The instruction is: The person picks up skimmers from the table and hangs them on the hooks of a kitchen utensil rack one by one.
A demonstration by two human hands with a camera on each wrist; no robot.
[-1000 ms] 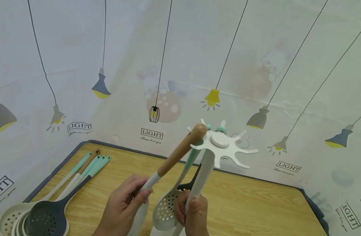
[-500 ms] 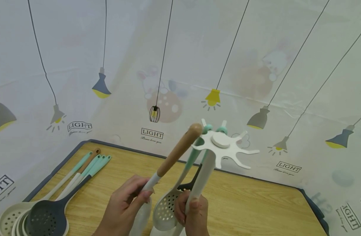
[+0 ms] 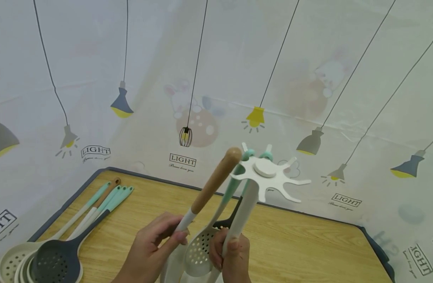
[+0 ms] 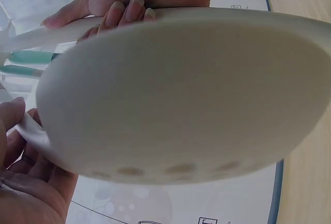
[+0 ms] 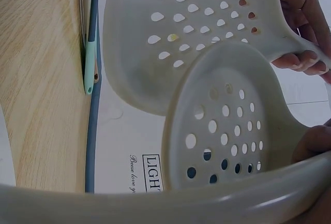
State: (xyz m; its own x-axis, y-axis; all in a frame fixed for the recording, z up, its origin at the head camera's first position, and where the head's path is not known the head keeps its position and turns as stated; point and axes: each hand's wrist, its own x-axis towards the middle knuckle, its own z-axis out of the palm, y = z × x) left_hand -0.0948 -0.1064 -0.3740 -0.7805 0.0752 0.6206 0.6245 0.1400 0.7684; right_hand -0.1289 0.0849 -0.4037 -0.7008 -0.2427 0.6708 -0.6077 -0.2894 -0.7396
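Note:
My left hand (image 3: 149, 243) pinches the pale neck of a skimmer (image 3: 216, 181) below its brown handle. The handle slants up to the right, its rounded end beside the white hooks of a utensil rack (image 3: 269, 181). In the left wrist view the skimmer's pale bowl (image 4: 181, 94) fills the middle. My right hand (image 3: 235, 247) grips the rack's white post (image 3: 244, 212). A pale skimmer (image 3: 198, 259) with a mint handle hangs from the rack between my hands, and a dark utensil (image 3: 221, 224) shows behind it. In the right wrist view the held skimmer (image 5: 129, 43) lies beyond the hanging one.
Several perforated skimmers (image 3: 57, 261) lie stacked at the table's left, mint and brown handles pointing away. The wood-pattern table (image 3: 308, 243) has a dark blue-grey edge (image 3: 273, 205). A white cloth wall (image 3: 149, 129) printed with lamps stands close behind.
The end of the brown handle has shifted slightly left, uncovering more of the hooks. My left hand has moved a little to the right. My right hand and the rack have stayed almost still.

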